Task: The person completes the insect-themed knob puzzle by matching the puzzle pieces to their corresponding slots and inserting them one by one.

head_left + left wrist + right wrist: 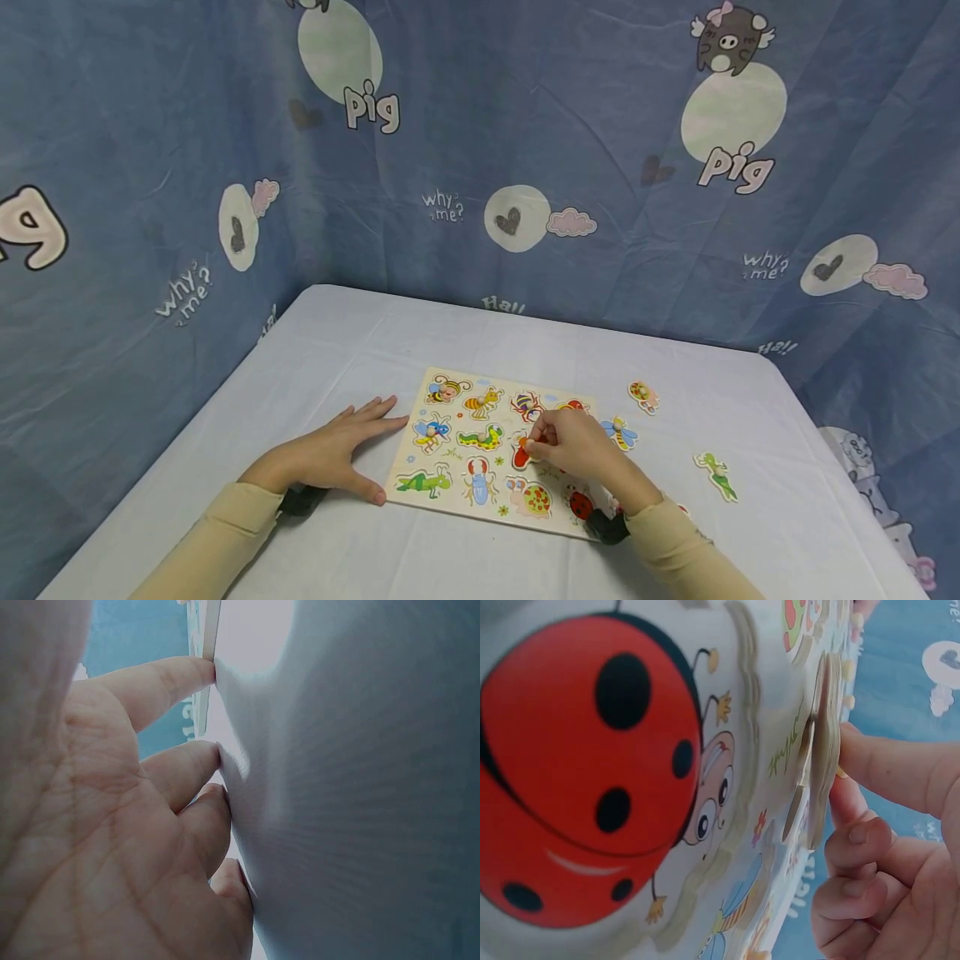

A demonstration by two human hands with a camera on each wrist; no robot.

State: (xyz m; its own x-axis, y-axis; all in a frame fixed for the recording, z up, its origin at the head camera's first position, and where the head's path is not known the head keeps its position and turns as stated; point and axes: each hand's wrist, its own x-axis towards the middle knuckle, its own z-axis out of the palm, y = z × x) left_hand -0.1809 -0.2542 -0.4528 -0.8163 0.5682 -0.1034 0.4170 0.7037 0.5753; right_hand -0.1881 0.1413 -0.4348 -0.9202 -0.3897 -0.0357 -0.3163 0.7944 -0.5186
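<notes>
Sleeves (pixel 217 537) of beige cloth lie nearest us, each ending above a dark wrist camera (pixel 303 498). Just beyond, the right hand (pixel 573 446) holds a red insect piece (pixel 521 454) over the middle row of the puzzle board (pixel 450 506), to the right of the caterpillar (pixel 480 437). We take the step in hand to be seating this piece. To do it well, we should match its outline to the recess, keep it level, lower it by the side we grip and then press lightly until it lies flush. Since the right wrist view shows the piece nearly edge-on, we cannot tell whether any rim of it has entered a recess.

As for the fingers, we see the right thumb and forefinger closed together on the piece, the other fingers curled toward the palm. The left hand (pixel 330 450) lies with its fingers spread well apart; it grips nothing, its thumb and forefinger meeting the board's left edge, which we judge a useful brace against sliding.

To the right, on the white cloth (pixel 337 558), we find a green insect piece (pixel 717 477), then a winged piece (pixel 618 433) beside the board and, farther off, a spotted piece (pixel 643 397). Behind everything hangs a blue printed curtain (pixel 450 158).
</notes>
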